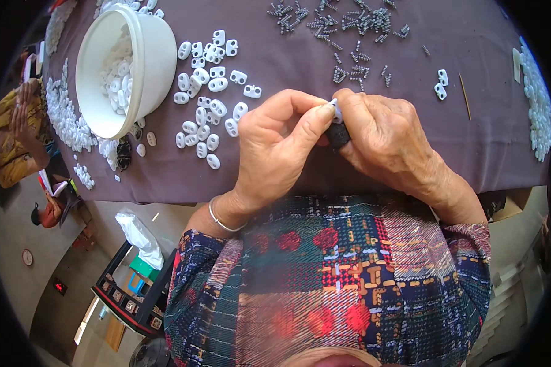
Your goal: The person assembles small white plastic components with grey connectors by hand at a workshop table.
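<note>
My left hand [275, 137] and my right hand [389, 125] meet at the near middle of the table. Between their fingertips is a small white plastic cord lock piece [337, 112], mostly covered by the fingers. My left thumb and forefinger pinch at its top; my right fingers curl around its other side. Just below it sits a dark, rough-looking cover [337, 136]; whether it is worn on a finger cannot be made out. Loose white oval cord lock pieces [218, 108] with holes lie left of my left hand. Small metal springs [373, 23] are scattered beyond both hands.
A white tub [156, 67] lies tilted at the left, holding white pieces. Small white parts [67, 116] are heaped beside it, and more translucent parts [539, 113] at the right edge. Two cord lock pieces [441, 85] lie near a thin wooden stick [465, 96]. Another person [21, 134] is at the left.
</note>
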The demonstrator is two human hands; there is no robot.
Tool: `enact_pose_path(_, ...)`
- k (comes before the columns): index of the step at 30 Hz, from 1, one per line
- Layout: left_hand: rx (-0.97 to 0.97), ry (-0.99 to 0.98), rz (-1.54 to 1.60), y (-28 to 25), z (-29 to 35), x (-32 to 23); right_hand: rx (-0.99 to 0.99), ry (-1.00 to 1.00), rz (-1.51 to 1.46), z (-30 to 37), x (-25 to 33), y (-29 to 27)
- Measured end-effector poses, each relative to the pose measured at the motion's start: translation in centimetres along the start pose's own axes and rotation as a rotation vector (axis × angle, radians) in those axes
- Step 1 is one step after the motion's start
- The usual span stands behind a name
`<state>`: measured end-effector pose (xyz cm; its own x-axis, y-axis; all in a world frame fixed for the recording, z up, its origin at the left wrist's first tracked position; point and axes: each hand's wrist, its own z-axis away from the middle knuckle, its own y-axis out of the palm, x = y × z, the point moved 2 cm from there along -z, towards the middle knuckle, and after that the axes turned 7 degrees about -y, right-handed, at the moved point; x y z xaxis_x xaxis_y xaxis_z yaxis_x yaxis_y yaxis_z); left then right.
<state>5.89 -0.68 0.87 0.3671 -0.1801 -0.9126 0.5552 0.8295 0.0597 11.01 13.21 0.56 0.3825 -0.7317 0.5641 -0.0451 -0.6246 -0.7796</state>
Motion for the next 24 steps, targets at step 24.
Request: enact_pose_path(24,0.073,-0.072,0.026,-0.3,-0.4,0.1,0.086,0.229,-0.558,-0.3,-1.4,-2.3)
